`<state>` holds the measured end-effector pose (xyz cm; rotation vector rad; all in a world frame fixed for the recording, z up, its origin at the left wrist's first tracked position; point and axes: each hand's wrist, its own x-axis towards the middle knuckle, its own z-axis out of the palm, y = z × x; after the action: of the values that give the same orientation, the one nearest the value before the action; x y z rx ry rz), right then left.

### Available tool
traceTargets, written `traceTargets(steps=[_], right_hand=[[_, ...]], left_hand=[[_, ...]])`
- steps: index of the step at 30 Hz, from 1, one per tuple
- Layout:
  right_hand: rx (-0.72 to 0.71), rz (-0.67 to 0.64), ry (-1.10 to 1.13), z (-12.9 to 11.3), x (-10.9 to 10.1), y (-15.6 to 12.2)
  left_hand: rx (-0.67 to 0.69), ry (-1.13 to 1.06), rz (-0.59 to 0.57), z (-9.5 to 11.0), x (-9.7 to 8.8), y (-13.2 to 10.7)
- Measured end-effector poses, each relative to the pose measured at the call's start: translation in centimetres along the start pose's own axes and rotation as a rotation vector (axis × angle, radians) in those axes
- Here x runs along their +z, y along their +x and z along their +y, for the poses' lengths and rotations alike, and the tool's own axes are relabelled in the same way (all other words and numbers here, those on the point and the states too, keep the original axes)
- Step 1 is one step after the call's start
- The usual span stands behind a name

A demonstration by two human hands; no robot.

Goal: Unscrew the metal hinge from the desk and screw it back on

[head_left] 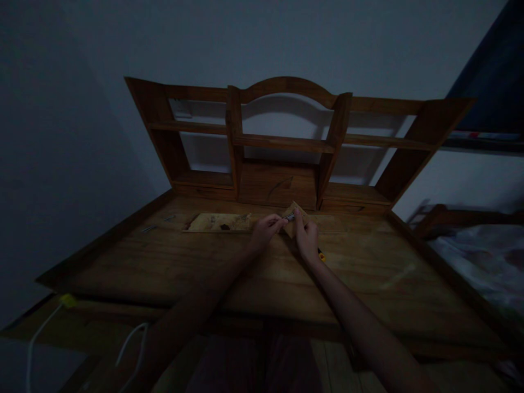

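Pretty dark shot. Nearest the camera, two white cables (131,344) dangle below the front edge of the desk (368,273), off its left corner. Both bare arms stretch out nearly straight over the middle of the desk and meet toward its back. The left hand (265,230) is palm down, with its fingertips pinched together on a small metal piece (289,217). The right hand (307,237) is curled and clamped around one wooden block (295,214), a flat, pale, squarish bit tilted up on edge. The metal piece touches the block. Something yellow (322,255) peeks out from under the right wrist, can't tell what. The desk top is warm brown planks with visible grain and a raised lip down both sides. Just left of the hands lies one long pale board (216,222), rough and blotchy. Further left on the desk are two little metal bits (149,228). At the back of the desk stands one hutch (286,142), same brown wood, with three open bays and an arched top.
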<state>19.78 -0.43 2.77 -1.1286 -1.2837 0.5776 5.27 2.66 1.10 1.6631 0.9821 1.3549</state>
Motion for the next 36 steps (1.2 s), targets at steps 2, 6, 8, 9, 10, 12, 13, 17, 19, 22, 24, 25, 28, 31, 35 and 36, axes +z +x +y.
traceTargets(steps=[2, 6, 8, 9, 10, 12, 13, 17, 19, 22, 24, 25, 28, 31, 35, 36], right_hand=[[0.044, -0.026, 0.026, 0.1, 0.0, -0.1], [0.110, -0.107, 0.064, 0.1, 0.0, -0.3], [0.096, -0.125, 0.047, 0.0, 0.0, -0.3], [0.090, -0.130, 0.034, 0.0, -0.1, -0.2], [0.086, -0.131, 0.022, 0.0, -0.1, -0.2], [0.072, -0.129, 0.008, 0.0, -0.2, -0.1], [0.063, -0.126, 0.001, 0.0, -0.2, 0.0], [0.065, -0.100, -0.017, 0.4, -0.1, 0.1], [0.079, -0.090, -0.014, 0.5, 0.0, 0.1], [0.066, -0.098, -0.019, 0.5, 0.0, 0.0], [0.056, -0.114, -0.018, 0.3, 0.0, 0.0], [0.056, -0.121, -0.019, 0.2, 0.0, -0.1], [0.055, -0.107, -0.028, 0.1, 0.0, 0.0], [0.061, -0.091, -0.038, 0.3, 0.0, 0.1], [0.088, -0.132, -0.039, 0.2, 0.0, 0.1], [0.088, -0.138, -0.039, 0.1, -0.1, 0.0]], left_hand=[[-0.010, -0.009, 0.018, 0.0, 0.1, 0.1], [-0.051, -0.018, 0.045, 0.1, 0.1, 0.4], [-0.060, -0.038, 0.039, 0.1, -0.1, 0.4], [-0.060, -0.052, 0.030, 0.1, -0.2, 0.4], [-0.059, -0.066, 0.016, 0.0, -0.3, 0.4], [-0.057, -0.102, -0.015, -0.1, -0.5, 0.5], [-0.057, -0.124, -0.029, -0.2, -0.5, 0.5], [-0.070, -0.206, -0.062, -0.7, -0.6, 0.6], [-0.089, -0.223, -0.048, -0.9, -0.6, 0.6], [-0.113, -0.233, -0.001, -1.0, -0.7, 0.6], [-0.106, -0.233, 0.021, -1.0, -0.7, 0.7], [-0.098, -0.234, 0.030, -1.0, -0.8, 0.7], [-0.094, -0.230, 0.064, -0.9, -0.9, 0.7], [-0.126, -0.233, 0.083, -0.8, -1.0, 0.7], [-0.105, -0.245, 0.081, -0.5, -1.0, 0.6], [-0.099, -0.242, 0.079, -0.4, -1.0, 0.5]])
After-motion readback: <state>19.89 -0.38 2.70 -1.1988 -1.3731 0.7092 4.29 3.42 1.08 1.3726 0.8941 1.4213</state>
